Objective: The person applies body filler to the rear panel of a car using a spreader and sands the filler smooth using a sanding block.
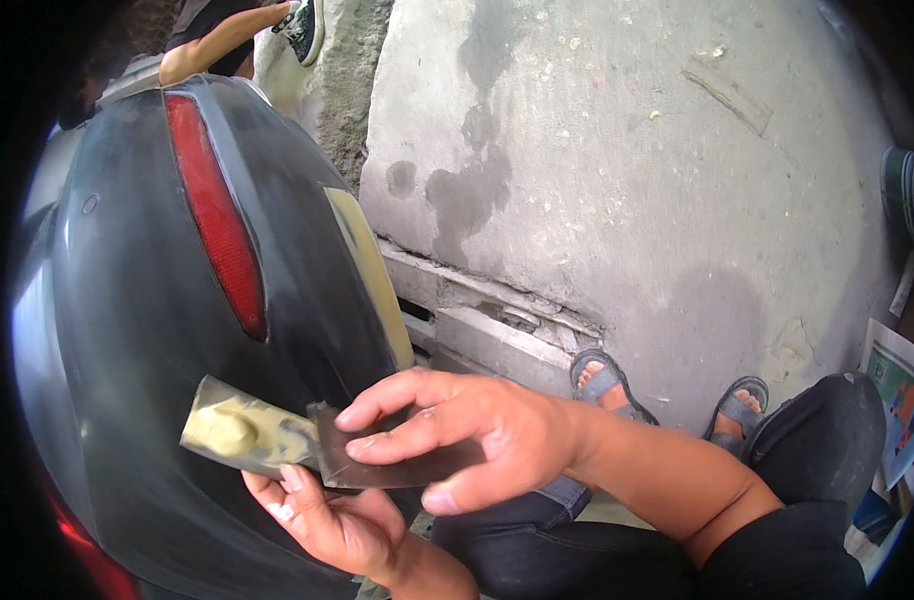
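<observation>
Concrete floor (617, 150) stretches out up here, stained with damp patches, and down the left side bulges a dull dark car bumper (117, 250) with its long red reflector (215, 210). Pale yellow strip (370, 270) along the edge, looks like filler. A second person's shoe (305, 32) pokes in at the top.

Now the hands! Left hand (342, 525), palm up, pinches the lower edge of a flat putty plate (292, 435), held out over the bumper, with a creamy putty lump (225, 428) at its far end. Right hand (507, 425) has fingers spread across a dark spreader blade (377, 474), thumb low, blade overlapping the plate's near end.

Looks like the mixing or loading stage, I'd judge; next calls for a flat, even scrape to gather putty on the blade's edge.
</observation>
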Action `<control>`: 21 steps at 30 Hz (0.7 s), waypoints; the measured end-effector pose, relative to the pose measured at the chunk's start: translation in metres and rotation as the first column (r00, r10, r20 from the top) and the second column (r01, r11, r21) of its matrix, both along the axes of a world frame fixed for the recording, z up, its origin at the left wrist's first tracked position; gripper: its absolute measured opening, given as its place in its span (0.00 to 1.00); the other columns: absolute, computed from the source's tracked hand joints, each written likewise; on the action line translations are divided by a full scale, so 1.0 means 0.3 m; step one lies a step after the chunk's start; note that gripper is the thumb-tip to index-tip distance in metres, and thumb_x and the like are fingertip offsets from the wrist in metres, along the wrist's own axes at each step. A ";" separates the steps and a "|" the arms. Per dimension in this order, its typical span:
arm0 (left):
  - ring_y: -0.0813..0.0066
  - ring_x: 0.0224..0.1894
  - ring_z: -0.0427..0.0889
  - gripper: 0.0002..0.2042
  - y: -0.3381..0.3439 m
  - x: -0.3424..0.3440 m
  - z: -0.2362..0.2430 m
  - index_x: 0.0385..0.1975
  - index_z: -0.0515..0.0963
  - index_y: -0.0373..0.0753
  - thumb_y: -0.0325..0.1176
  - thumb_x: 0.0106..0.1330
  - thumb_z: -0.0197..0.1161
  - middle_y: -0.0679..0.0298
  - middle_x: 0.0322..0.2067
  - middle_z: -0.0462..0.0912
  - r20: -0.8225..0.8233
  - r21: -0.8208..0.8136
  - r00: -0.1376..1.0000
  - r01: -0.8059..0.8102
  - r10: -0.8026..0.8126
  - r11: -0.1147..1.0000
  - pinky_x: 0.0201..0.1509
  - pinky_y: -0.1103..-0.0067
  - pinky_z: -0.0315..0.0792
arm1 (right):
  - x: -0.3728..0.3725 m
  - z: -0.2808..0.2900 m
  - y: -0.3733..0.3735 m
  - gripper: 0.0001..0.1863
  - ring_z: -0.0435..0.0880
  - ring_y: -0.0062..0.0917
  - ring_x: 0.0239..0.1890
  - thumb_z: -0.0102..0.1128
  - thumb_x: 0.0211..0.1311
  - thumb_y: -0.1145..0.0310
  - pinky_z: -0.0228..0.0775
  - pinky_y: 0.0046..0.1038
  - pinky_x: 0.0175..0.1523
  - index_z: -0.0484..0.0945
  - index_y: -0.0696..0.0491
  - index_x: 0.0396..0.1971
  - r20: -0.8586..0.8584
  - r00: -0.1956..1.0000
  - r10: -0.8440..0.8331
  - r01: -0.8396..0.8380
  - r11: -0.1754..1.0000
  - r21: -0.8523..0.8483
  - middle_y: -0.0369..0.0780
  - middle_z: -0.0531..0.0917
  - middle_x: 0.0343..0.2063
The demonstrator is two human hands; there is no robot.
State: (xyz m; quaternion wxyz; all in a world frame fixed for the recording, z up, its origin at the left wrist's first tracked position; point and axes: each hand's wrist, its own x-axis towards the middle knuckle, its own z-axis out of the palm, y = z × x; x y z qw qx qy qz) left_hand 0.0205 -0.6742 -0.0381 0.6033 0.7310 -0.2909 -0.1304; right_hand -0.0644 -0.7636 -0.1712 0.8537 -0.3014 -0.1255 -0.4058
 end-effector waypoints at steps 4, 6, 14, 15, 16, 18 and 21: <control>0.65 0.57 0.72 0.20 -0.047 -0.017 -0.014 0.62 0.59 0.33 0.28 0.72 0.49 0.53 0.56 0.71 0.141 -0.010 0.989 -0.045 0.045 0.999 0.63 0.69 0.66 | 0.054 -0.186 0.039 0.29 0.69 0.39 0.58 0.64 0.45 0.71 0.59 0.38 0.62 0.77 0.49 0.53 -0.399 0.857 -0.326 0.120 0.880 -0.461 0.43 0.72 0.57; 0.66 0.58 0.72 0.21 -0.042 -0.016 -0.022 0.62 0.59 0.33 0.27 0.71 0.49 0.53 0.56 0.70 0.161 0.010 0.987 -0.024 0.022 1.000 0.63 0.68 0.66 | 0.068 -0.232 0.003 0.28 0.69 0.40 0.56 0.62 0.48 0.67 0.56 0.39 0.63 0.76 0.49 0.55 -0.534 0.740 -0.409 0.134 0.868 -0.478 0.43 0.72 0.57; 0.66 0.56 0.72 0.22 -0.058 -0.005 -0.064 0.63 0.59 0.34 0.26 0.70 0.52 0.54 0.55 0.71 0.291 0.025 0.952 -0.112 0.100 0.993 0.63 0.69 0.64 | -0.010 -0.065 -0.089 0.27 0.71 0.40 0.53 0.65 0.43 0.70 0.63 0.40 0.56 0.78 0.47 0.50 -0.501 0.605 -0.619 0.264 0.749 -0.607 0.39 0.75 0.53; 0.66 0.56 0.72 0.22 -0.061 -0.003 -0.068 0.63 0.59 0.34 0.26 0.70 0.52 0.54 0.55 0.71 0.288 0.025 0.953 -0.106 0.094 0.994 0.63 0.69 0.64 | -0.011 -0.042 -0.086 0.27 0.71 0.40 0.52 0.65 0.42 0.70 0.63 0.40 0.56 0.79 0.47 0.49 -0.477 0.607 -0.635 0.268 0.729 -0.630 0.38 0.75 0.52; 0.66 0.56 0.72 0.22 -0.065 -0.001 -0.071 0.63 0.59 0.34 0.26 0.70 0.52 0.54 0.55 0.71 0.285 0.025 0.955 -0.099 0.087 0.995 0.63 0.69 0.65 | -0.008 -0.022 -0.082 0.27 0.71 0.40 0.52 0.65 0.42 0.71 0.64 0.41 0.54 0.79 0.45 0.48 -0.468 0.598 -0.651 0.297 0.722 -0.625 0.37 0.75 0.52; 0.67 0.56 0.71 0.23 -0.070 -0.008 -0.078 0.62 0.60 0.32 0.26 0.68 0.53 0.54 0.56 0.70 0.309 0.046 0.947 -0.111 0.091 0.993 0.62 0.70 0.64 | 0.008 -0.009 -0.050 0.26 0.71 0.40 0.52 0.65 0.42 0.71 0.64 0.41 0.53 0.79 0.44 0.48 -0.418 0.603 -0.680 0.283 0.672 -0.684 0.36 0.75 0.52; 0.66 0.55 0.72 0.23 -0.067 0.012 -0.079 0.61 0.60 0.29 0.26 0.68 0.54 0.52 0.56 0.70 0.349 0.056 0.927 -0.166 0.136 0.985 0.61 0.71 0.65 | 0.033 -0.058 -0.022 0.26 0.71 0.40 0.52 0.64 0.42 0.71 0.64 0.41 0.53 0.79 0.45 0.48 -0.391 0.619 -0.681 0.266 0.650 -0.712 0.36 0.75 0.52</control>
